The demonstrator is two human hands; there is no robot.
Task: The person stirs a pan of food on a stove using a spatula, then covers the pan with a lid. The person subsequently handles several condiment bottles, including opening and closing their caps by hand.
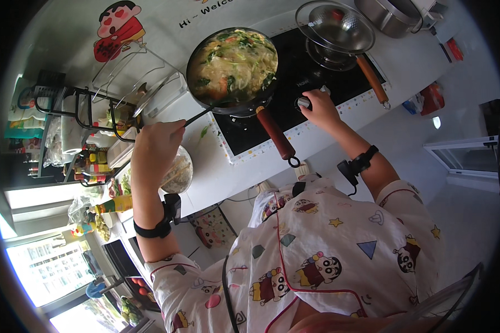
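My left hand [156, 145] is closed around the thin dark handle [199, 116] of a cooking utensil. Its far end dips into the near side of the wok [191, 89], where the food hides its shape. Brothy food with green leaves, pale strands and orange pieces [233, 66] fills the wok, which sits on the left burner with its wooden handle [276, 136] toward me. My right hand [320, 109] grips a silver-and-black stove knob [304, 103] at the front of the black cooktop [250, 130]. Below my left hand stands a bowl [184, 169] with pale contents and a chopstick-like stick in it.
On the right burner rests a metal pan [339, 33] with a wooden handle [373, 83] jutting over the counter edge. A steel pot [391, 16] stands behind it. To the left are a glass lid [156, 91] in a wire rack and a black shelf [89, 125] with bottles.
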